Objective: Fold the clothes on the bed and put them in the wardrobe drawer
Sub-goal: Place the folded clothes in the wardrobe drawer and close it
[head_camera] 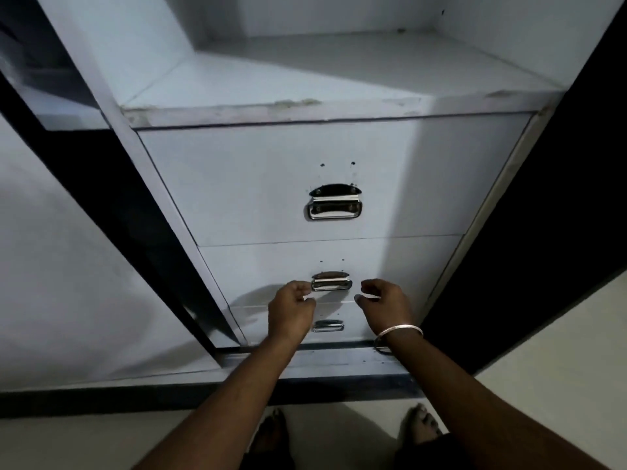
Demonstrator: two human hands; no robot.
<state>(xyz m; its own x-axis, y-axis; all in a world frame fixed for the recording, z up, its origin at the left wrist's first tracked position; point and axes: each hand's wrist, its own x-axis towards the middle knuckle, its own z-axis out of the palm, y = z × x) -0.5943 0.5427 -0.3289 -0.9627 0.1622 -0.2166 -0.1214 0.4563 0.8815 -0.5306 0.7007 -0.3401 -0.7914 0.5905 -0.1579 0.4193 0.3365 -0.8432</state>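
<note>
- Two of your hands reach forward and down toward a white wardrobe (101,79), seen from your head looking down
- Three drawers sit stacked in the wardrobe, all closed, each with a shiny metal handle at the centre of its front
- Your left hand (291,312) hovers in front of the seam between the middle drawer (390,266) and the bottom drawer (251,320); its fingers are loosely curled and hold nothing, and its fingertips lie just left of the middle handle (331,282), whether touching it you cannot tell
- Your right hand (385,308) is level with it on the other side, fingers also loosely curled round nothing, just right of the same handle and apart from it
- The middle handle lies between your two hands, slightly above the knuckles
- The bottom handle (328,326) shows lower down, in the gap between your wrists
- The top drawer (237,184) and its larger handle (335,205) are well above both hands
- A silver bangle (400,331) circles your right wrist
- Above the drawers is an open white shelf (305,72) with a chipped front edge
- A dark wardrobe door (543,198) stands open at the right
- Your bare feet rest on the pale floor (559,351) below, the right foot (420,424) clearer than the left
- No clothes are in view
</note>
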